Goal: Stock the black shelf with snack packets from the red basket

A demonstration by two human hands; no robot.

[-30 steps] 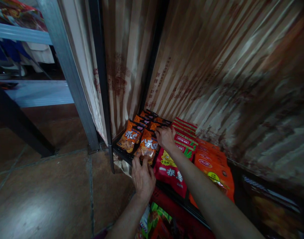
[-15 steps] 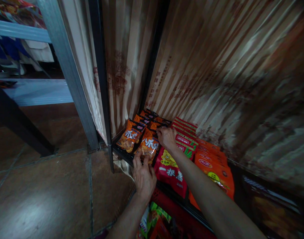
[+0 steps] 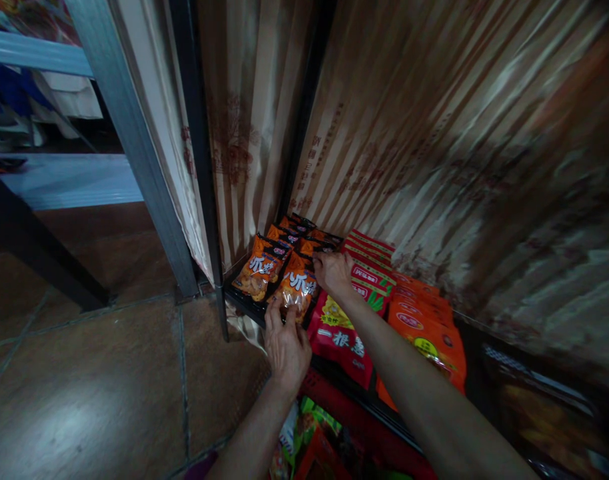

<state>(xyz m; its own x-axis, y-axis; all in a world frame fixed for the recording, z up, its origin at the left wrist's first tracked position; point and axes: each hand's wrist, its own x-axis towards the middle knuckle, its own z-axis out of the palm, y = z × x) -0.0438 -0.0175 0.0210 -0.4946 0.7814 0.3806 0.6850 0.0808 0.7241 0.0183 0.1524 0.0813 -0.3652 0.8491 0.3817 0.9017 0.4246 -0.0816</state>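
Orange-and-black snack bags stand in two rows at the left end of a low black shelf. My left hand [image 3: 287, 343] touches the lower edge of the front right orange-and-black bag [image 3: 298, 283], its fingers somewhat spread. At that bag's upper right edge is my right hand [image 3: 333, 272], with thumb and fingers curled together; its fingertips partly hide what they grip. Another orange-and-black bag [image 3: 258, 270] lies just left. Red bags [image 3: 340, 337] lean in a row beneath and beside my right forearm.
Orange bags [image 3: 427, 340] stand farther right, beside a dark package [image 3: 549, 427]. A red basket [image 3: 334, 400] with colourful packets is below the shelf. Dark posts [image 3: 197, 133] rise at the left, before a pleated curtain [image 3: 254, 133]. Tiled floor [image 3: 109, 373] lies lower left.
The view has shifted slightly. Both hands remain at the same front orange-and-black bag, with hardly any movement relative to it.
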